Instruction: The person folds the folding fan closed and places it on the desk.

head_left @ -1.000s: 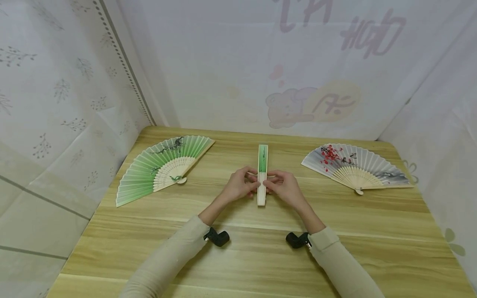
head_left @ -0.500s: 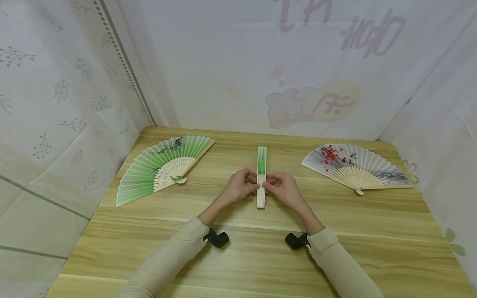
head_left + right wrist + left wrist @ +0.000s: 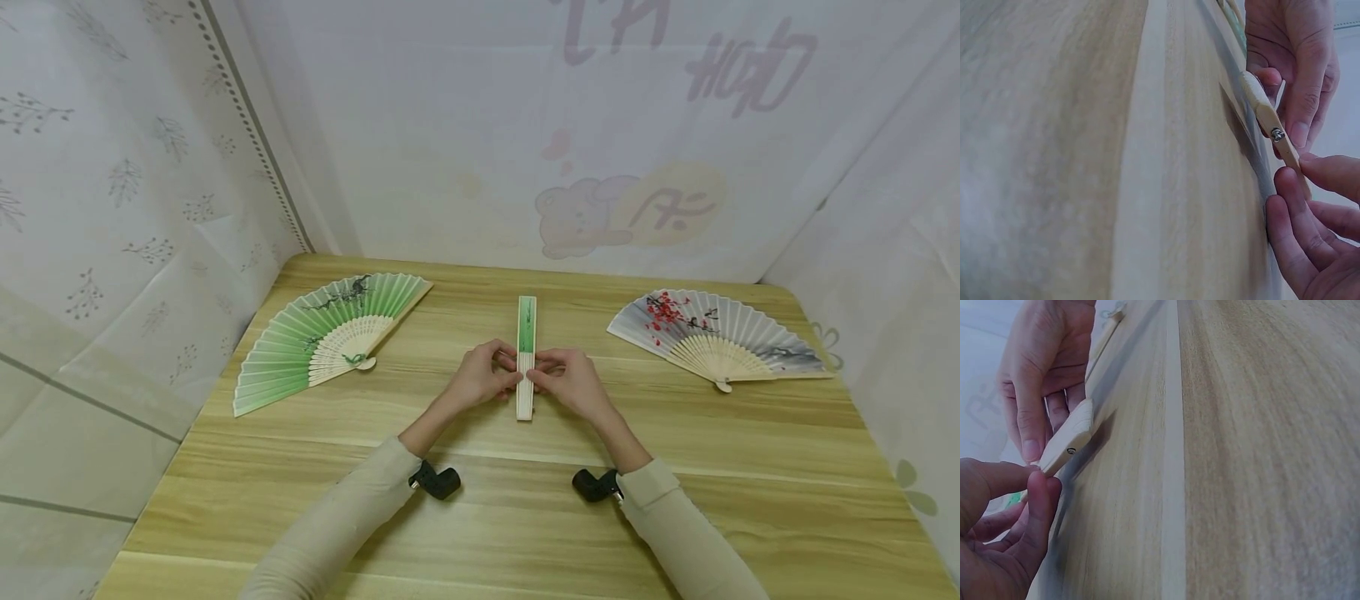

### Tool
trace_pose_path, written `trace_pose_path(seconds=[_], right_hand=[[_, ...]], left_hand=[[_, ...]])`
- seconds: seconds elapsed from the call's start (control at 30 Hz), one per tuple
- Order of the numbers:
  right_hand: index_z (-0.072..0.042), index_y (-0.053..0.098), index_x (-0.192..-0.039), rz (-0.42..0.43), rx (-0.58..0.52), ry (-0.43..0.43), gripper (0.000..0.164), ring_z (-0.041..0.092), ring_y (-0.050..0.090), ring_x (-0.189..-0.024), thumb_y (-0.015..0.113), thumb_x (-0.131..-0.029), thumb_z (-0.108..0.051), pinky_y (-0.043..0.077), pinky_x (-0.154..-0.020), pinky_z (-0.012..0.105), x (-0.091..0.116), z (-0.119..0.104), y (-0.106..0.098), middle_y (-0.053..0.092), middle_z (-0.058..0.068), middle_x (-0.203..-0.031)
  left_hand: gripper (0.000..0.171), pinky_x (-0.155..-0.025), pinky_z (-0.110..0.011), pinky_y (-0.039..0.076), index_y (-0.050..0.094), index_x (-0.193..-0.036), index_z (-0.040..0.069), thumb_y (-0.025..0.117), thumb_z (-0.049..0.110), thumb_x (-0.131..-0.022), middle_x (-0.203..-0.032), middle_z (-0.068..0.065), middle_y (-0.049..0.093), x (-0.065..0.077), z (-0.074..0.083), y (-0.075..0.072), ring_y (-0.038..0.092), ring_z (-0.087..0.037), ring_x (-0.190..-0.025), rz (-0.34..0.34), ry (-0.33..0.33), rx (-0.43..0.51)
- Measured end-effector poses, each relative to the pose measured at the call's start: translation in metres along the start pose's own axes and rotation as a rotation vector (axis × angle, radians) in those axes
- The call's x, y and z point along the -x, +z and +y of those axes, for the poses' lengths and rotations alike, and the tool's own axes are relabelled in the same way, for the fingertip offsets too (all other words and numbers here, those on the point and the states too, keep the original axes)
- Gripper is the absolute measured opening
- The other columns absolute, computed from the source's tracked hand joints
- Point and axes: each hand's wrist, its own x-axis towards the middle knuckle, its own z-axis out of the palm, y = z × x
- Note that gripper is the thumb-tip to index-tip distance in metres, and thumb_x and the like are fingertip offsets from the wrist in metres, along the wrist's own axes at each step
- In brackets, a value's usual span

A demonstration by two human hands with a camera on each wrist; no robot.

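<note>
A folded hand fan (image 3: 527,329), green at the far end with pale ribs at the near end, points away from me at mid-table. My left hand (image 3: 483,372) pinches its left edge between thumb and fingers. From the right side my right hand (image 3: 573,379) pinches the same fan, the two thumbs close together. In the left wrist view the fan's pale rivet end (image 3: 1071,440) hangs slightly above the wood, its shadow beside it. A metal rivet (image 3: 1277,134) shows in the right wrist view. Fingers partly hide the fan's middle.
On the left lies a spread green fan (image 3: 296,346) with a dark branch print. A spread grey-white fan (image 3: 697,325) with red blossoms lies on the right. Both rest on the wooden table (image 3: 510,533). A patterned white cloth (image 3: 420,150) rises behind the table.
The folded fan has shifted slightly toward me and a touch to the left, both hands keeping their pinch. The two spread fans have stayed still.
</note>
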Motion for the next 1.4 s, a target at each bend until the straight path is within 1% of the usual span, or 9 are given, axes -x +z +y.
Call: trace_pose_path(seconds=[0.17, 0.27, 0.4, 0.43, 0.47, 0.53, 0.9, 1.17, 1.4], right_hand=[[0.013, 0.063, -0.121, 0.018, -0.029, 0.019, 0.036, 0.03, 0.073, -0.074, 0.076, -0.091, -0.002, 0.06, -0.065, 0.039, 0.0, 0.001, 0.001, 0.073, 0.017, -0.091], [0.016, 0.061, -0.121, 0.023, -0.054, 0.016, 0.037, 0.037, 0.072, -0.074, 0.076, -0.091, 0.001, 0.06, -0.066, 0.045, 0.001, -0.003, 0.001, 0.072, 0.022, -0.092], [0.016, 0.061, -0.12, 0.024, -0.061, 0.02, 0.036, 0.038, 0.072, -0.075, 0.075, -0.091, 0.002, 0.06, -0.067, 0.047, 0.001, -0.004, 0.002, 0.072, 0.024, -0.094], [0.016, 0.062, -0.12, 0.024, -0.056, 0.019, 0.035, 0.036, 0.072, -0.075, 0.075, -0.091, 0.002, 0.06, -0.066, 0.045, 0.001, -0.004, 0.002, 0.072, 0.022, -0.094], [0.014, 0.063, -0.12, 0.027, -0.057, 0.027, 0.035, 0.034, 0.073, -0.075, 0.076, -0.09, 0.001, 0.06, -0.066, 0.043, -0.001, 0.0, 0.003, 0.072, 0.021, -0.094], [0.013, 0.063, -0.119, 0.023, -0.056, 0.037, 0.033, 0.031, 0.073, -0.074, 0.076, -0.091, 0.001, 0.06, -0.065, 0.04, -0.001, -0.001, 0.003, 0.072, 0.019, -0.094], [0.013, 0.065, -0.118, 0.004, -0.08, 0.058, 0.032, 0.033, 0.073, -0.077, 0.076, -0.09, 0.001, 0.061, -0.068, 0.041, -0.003, -0.002, 0.004, 0.07, 0.021, -0.097], [0.011, 0.066, -0.116, 0.02, -0.011, 0.092, 0.032, 0.026, 0.072, -0.072, 0.078, -0.089, -0.001, 0.06, -0.065, 0.035, -0.005, -0.006, 0.005, 0.072, 0.015, -0.094], [0.012, 0.065, -0.113, 0.009, 0.003, 0.137, 0.029, 0.026, 0.072, -0.07, 0.077, -0.088, 0.003, 0.06, -0.062, 0.033, -0.006, -0.011, 0.006, 0.071, 0.016, -0.09]], left_hand=[[0.033, -0.055, -0.033, 0.059, 0.06, -0.121, -0.006, 0.075, -0.003, -0.091, -0.097, -0.014, 0.068, 0.0, -0.001, 0.0, 0.071, -0.026, -0.07, 0.007, 0.004, 0.001], [0.033, -0.055, -0.034, 0.059, 0.06, -0.12, -0.006, 0.075, -0.003, -0.091, -0.098, -0.015, 0.068, 0.0, -0.001, 0.0, 0.071, -0.026, -0.069, 0.01, 0.004, 0.006], [0.033, -0.056, -0.034, 0.059, 0.06, -0.12, -0.007, 0.074, -0.002, -0.091, -0.099, -0.015, 0.068, 0.0, -0.002, 0.0, 0.071, -0.025, -0.07, 0.005, 0.003, 0.006], [0.033, -0.056, -0.034, 0.059, 0.06, -0.121, -0.007, 0.074, -0.002, -0.091, -0.099, -0.015, 0.067, 0.0, -0.001, 0.0, 0.071, -0.025, -0.07, 0.003, 0.002, 0.006], [0.033, -0.056, -0.033, 0.059, 0.06, -0.121, -0.007, 0.074, -0.002, -0.091, -0.098, -0.015, 0.067, 0.001, -0.002, 0.0, 0.071, -0.024, -0.07, 0.001, 0.001, 0.005], [0.033, -0.056, -0.033, 0.059, 0.06, -0.121, -0.007, 0.074, -0.002, -0.091, -0.098, -0.015, 0.067, 0.001, -0.001, -0.001, 0.07, -0.024, -0.069, -0.001, 0.003, 0.002], [0.032, -0.056, -0.032, 0.058, 0.06, -0.119, -0.006, 0.075, 0.0, -0.092, -0.097, -0.013, 0.068, 0.002, -0.002, -0.001, 0.069, -0.022, -0.063, -0.003, -0.013, -0.045], [0.031, -0.055, -0.032, 0.058, 0.06, -0.118, -0.006, 0.074, -0.001, -0.092, -0.095, -0.013, 0.069, 0.001, -0.002, -0.001, 0.069, -0.021, -0.061, -0.002, -0.009, -0.057], [0.03, -0.056, -0.032, 0.058, 0.06, -0.118, -0.008, 0.074, -0.002, -0.091, -0.095, -0.013, 0.068, 0.002, -0.002, -0.001, 0.069, -0.022, -0.062, -0.003, -0.015, -0.06]])
